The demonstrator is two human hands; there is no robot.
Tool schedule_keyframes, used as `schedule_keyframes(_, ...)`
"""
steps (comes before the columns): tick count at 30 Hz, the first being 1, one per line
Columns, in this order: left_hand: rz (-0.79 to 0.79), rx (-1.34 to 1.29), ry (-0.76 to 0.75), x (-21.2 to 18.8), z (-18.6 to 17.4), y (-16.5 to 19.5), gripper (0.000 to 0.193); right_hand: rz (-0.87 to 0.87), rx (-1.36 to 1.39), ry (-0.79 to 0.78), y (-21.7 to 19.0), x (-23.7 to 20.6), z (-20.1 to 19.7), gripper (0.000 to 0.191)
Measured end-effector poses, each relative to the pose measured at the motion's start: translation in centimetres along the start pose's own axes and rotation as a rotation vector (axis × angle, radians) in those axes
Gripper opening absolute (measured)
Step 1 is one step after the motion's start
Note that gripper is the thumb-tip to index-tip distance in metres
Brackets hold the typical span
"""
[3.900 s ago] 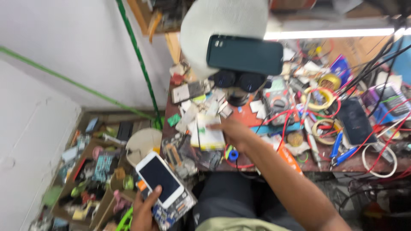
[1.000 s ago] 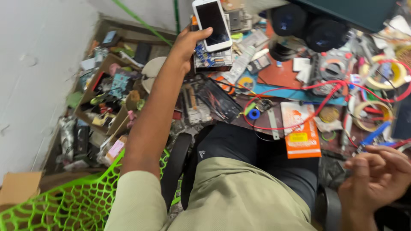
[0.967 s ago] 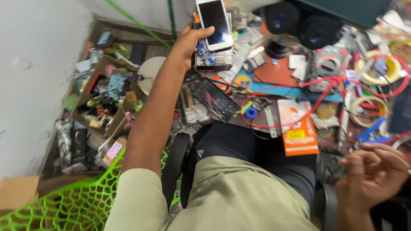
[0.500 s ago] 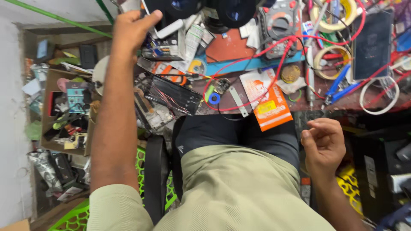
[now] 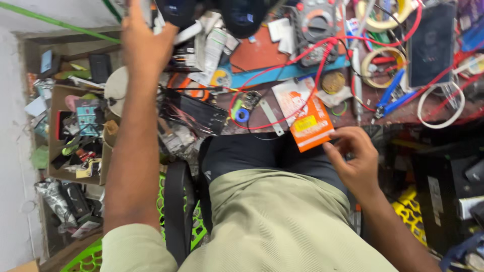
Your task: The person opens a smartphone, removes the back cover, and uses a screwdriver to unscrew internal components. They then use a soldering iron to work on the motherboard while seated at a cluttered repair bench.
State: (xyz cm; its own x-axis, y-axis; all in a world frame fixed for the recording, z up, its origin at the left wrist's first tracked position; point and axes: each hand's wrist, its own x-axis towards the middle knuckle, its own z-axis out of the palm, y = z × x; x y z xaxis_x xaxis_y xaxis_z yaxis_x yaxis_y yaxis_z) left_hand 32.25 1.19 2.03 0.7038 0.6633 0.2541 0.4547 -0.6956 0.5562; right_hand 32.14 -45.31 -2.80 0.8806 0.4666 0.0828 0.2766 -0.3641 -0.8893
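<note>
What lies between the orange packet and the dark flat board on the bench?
In the head view, a blue ring and a grey metal strip lie between orange packet and dark board.
</note>
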Motion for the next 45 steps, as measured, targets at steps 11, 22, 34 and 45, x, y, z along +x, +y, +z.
schedule_keyframes(11,0.792,-0.139,-0.139,-22.1,3.8,7.6,0.041,-0.364,-0.761,-0.134,-1.4,1.2,0.2,0.06)
schedule_keyframes(22,1.071,0.177,-0.06,-24.8,8.3,6.2,0.024,-0.554,-0.679,0.132,5.0,-6.4,-3.3,0.034)
schedule_keyframes(34,1.04,0.154,-0.05,-25.9,8.4,7.0,0.025,-0.657,-0.959,0.491,0.6,8.0,-6.9,0.039)
schedule_keyframes(45,1.058,0.139,-0.047,-25.3,7.7,6.4,0.038,-0.411,-0.558,-0.085,-0.7,1.7,4.5,0.033)
